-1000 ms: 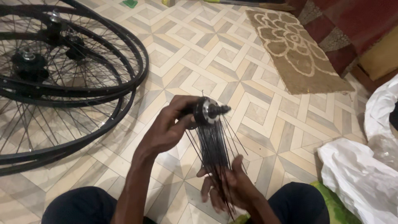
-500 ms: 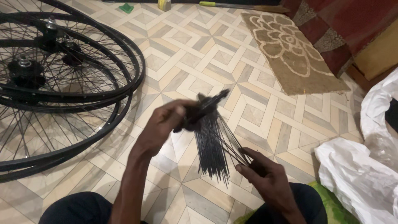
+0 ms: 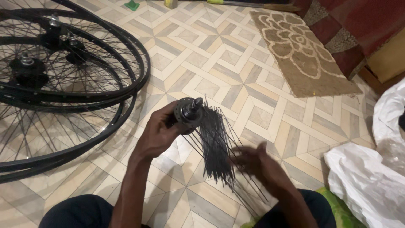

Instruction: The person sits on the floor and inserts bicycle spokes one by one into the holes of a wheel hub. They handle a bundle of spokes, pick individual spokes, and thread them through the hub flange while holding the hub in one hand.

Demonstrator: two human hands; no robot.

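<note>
Head-worn camera, looking steeply down from above the seated person's lap

The single view faces forward and down over the knees onto a patterned tile floor [image 3: 219,55]. It sits close to both hands: the left hand [image 3: 158,135] and the blurred right hand [image 3: 255,162] fill the lower middle. Stacked bicycle wheels [image 3: 63,84] lie at the left edge, and a doormat [image 3: 301,50] at the upper right.

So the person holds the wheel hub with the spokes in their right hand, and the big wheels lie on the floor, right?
Not quite: the head view shows the hub gripped in the left hand, not the right. The right hand is down at the hanging spokes. The big wheels do lie on the floor.
</note>
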